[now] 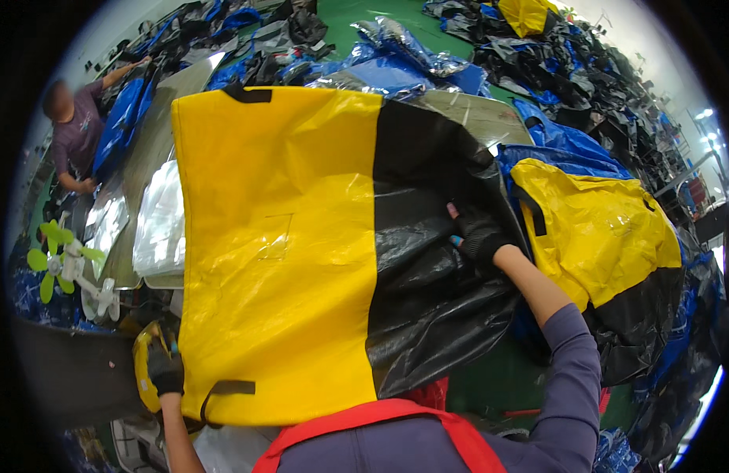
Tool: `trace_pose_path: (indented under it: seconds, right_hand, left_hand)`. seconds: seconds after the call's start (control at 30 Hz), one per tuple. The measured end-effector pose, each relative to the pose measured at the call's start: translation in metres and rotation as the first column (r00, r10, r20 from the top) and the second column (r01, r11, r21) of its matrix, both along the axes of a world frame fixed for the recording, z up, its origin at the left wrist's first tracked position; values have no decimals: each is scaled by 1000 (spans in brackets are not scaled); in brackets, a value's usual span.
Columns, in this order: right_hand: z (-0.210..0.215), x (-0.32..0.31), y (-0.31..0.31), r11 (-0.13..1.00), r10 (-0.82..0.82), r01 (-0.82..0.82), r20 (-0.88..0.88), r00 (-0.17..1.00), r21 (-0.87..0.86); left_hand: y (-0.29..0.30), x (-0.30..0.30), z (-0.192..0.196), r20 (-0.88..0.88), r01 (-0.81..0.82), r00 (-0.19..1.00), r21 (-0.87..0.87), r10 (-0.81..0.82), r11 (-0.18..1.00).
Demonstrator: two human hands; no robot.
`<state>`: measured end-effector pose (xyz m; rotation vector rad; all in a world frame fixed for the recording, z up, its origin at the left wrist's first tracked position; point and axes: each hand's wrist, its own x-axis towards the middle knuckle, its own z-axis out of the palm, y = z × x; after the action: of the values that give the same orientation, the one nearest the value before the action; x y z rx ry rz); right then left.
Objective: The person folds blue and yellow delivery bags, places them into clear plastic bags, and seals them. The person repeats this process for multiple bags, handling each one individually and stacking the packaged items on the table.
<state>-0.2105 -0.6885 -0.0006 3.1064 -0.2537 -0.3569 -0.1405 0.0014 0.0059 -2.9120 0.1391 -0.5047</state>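
A large yellow-and-black bag of shiny coated fabric lies spread out before me, its yellow part on the left and its black part on the right. Short black straps are on the yellow part's near and far edges. My right hand, in a black glove with bare fingertips, rests on the black part with its fingers stretched out. At the near left corner, my gloved left hand is closed on a curved yellow piece beside the bag. Whether that piece belongs to the bag I cannot tell.
Another yellow-and-black bag lies at the right over blue ones. Clear plastic sheets are on the table at the left, near a green-bladed fan. A person handles a blue bag at the far left. Piled bags cover the back.
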Motion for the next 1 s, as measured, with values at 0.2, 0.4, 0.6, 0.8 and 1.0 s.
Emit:
trace_pose_path:
  seconds: [0.2, 0.4, 0.6, 0.8, 1.0]
  right_hand:
    - [61, 66, 44, 960, 276, -280, -122, 953, -17]
    - [19, 96, -29, 952, 250, -152, 388, 887, -265]
    - [97, 187, -14, 992, -84, 119, 510, 856, -35]
    - [96, 124, 58, 815, 437, -572, 741, 509, -88]
    - [2, 18, 22, 913, 396, -396, 17, 918, 95]
  left_hand:
    - [-317, 92, 15, -81, 804, 421, -428, -903, 413]
    - [-409, 152, -36, -288, 752, 550, -238, -784, 615]
    - [-438, 143, -32, -92, 873, 325, -355, -941, 336]
    - [-445, 164, -48, -30, 867, 123, -483, -992, 122]
    - [-264, 251, -47, -163, 781, 489, -355, -857, 513]
